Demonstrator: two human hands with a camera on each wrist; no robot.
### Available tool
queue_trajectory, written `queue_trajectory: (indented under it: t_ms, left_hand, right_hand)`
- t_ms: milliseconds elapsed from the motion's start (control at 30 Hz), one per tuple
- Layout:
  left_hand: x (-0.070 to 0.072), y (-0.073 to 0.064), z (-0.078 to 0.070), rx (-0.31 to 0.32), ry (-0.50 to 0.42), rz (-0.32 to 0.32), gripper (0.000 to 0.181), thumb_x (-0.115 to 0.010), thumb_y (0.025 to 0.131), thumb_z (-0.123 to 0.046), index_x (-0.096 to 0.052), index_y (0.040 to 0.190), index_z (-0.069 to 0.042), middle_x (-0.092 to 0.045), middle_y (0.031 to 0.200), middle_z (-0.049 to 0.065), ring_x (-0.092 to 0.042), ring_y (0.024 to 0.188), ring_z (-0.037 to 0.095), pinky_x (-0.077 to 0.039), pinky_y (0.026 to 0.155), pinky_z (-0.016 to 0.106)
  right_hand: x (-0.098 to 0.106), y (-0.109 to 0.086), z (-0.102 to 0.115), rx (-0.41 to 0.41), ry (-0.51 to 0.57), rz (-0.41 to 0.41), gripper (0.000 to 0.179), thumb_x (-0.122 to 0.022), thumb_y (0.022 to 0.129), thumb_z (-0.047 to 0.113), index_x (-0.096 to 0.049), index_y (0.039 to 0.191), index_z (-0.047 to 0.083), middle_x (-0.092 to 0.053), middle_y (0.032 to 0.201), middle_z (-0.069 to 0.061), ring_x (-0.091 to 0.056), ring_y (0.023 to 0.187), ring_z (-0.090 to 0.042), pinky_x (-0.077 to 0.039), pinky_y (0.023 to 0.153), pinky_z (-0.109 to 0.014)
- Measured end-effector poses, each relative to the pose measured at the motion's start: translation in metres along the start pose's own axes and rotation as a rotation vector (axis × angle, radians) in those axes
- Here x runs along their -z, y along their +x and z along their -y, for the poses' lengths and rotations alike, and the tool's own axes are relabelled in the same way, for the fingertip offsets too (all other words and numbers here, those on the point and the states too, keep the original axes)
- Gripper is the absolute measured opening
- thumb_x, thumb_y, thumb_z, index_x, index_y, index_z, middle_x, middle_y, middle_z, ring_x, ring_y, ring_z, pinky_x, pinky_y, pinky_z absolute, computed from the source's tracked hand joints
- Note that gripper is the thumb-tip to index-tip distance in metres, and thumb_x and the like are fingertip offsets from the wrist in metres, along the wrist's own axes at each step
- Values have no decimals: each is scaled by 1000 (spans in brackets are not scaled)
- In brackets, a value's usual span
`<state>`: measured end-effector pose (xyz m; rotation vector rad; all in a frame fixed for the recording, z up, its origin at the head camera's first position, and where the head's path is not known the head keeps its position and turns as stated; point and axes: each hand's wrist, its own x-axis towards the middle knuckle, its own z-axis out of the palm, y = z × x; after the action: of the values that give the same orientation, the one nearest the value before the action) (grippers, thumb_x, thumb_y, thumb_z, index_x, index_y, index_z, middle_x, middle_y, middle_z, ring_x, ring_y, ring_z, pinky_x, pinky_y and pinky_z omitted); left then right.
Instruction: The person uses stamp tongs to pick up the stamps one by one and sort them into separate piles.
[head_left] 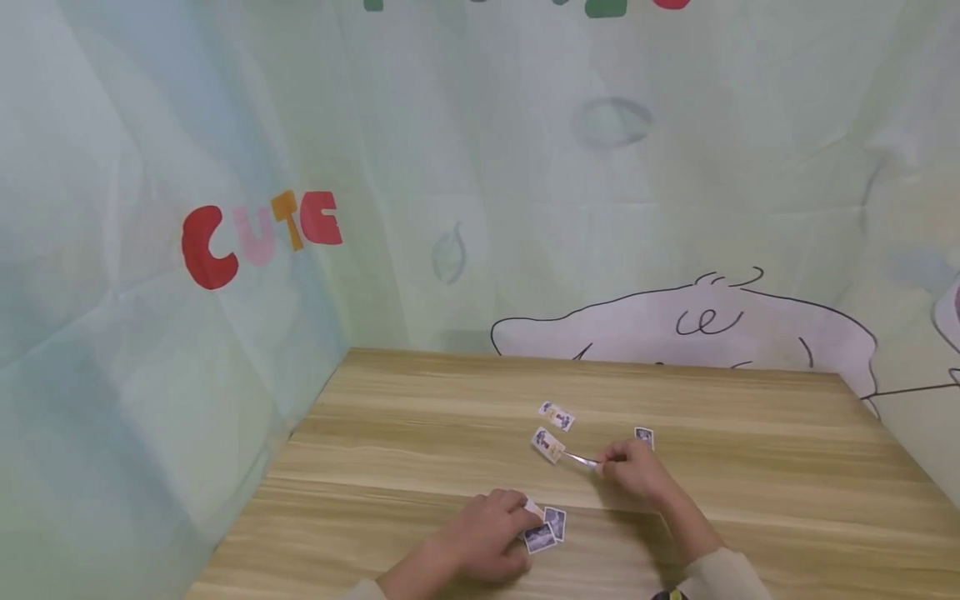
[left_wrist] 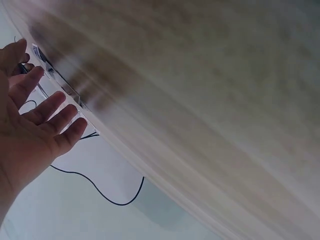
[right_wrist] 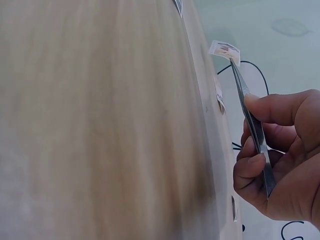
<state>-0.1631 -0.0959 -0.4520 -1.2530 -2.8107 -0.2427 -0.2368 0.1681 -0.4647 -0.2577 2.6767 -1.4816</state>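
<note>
My right hand (head_left: pixel 637 472) grips a pair of metal tweezers (right_wrist: pixel 253 122) between thumb and fingers. At their tips hangs a small stamp (right_wrist: pixel 226 50) with a colored picture, lifted off the table in the right wrist view. Just beyond it on the table lies a similar colored stamp (head_left: pixel 557 415). My left hand (head_left: pixel 486 535) rests by a small group of stamps, its fingers loosely bent and spread in the left wrist view. In that group, a dark grey stamp (head_left: pixel 540 538) overlaps another grey stamp (head_left: pixel 556 524), and a paler one (head_left: pixel 533 507) is partly hidden by the fingers.
One more dark stamp (head_left: pixel 644 434) lies behind my right hand. The wooden table (head_left: pixel 420 417) meets printed cloth walls (head_left: pixel 465 167) at the left and back. A small dark and yellow object (head_left: pixel 670 595) shows at the bottom edge by the right sleeve.
</note>
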Motion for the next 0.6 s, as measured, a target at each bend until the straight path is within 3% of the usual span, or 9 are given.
queue_trajectory:
  t_ms: [167,600]
  left_hand:
    - [-4,4,-4,-6,14,-12,40,-61,82,-34,-60,119,-20,-54,117,6,-50,106,18,-46,83,34]
    - [-4,9,-9,65,-7,78,40,-61,84,-33,-59,124,-26,-51,123,6,-48,111,19,-45,86,38]
  right_hand:
    - [0,3,0,-1,0,-14,6,-61,77,-4,-66,79,-3,-58,71,-3,-50,68,-18,-43,60,-30]
    - [5,18,-6,-29,2,-44,4,-62,75,-2,-65,78,-4,-57,69,-3,-48,65,-17,-40,58,-29]
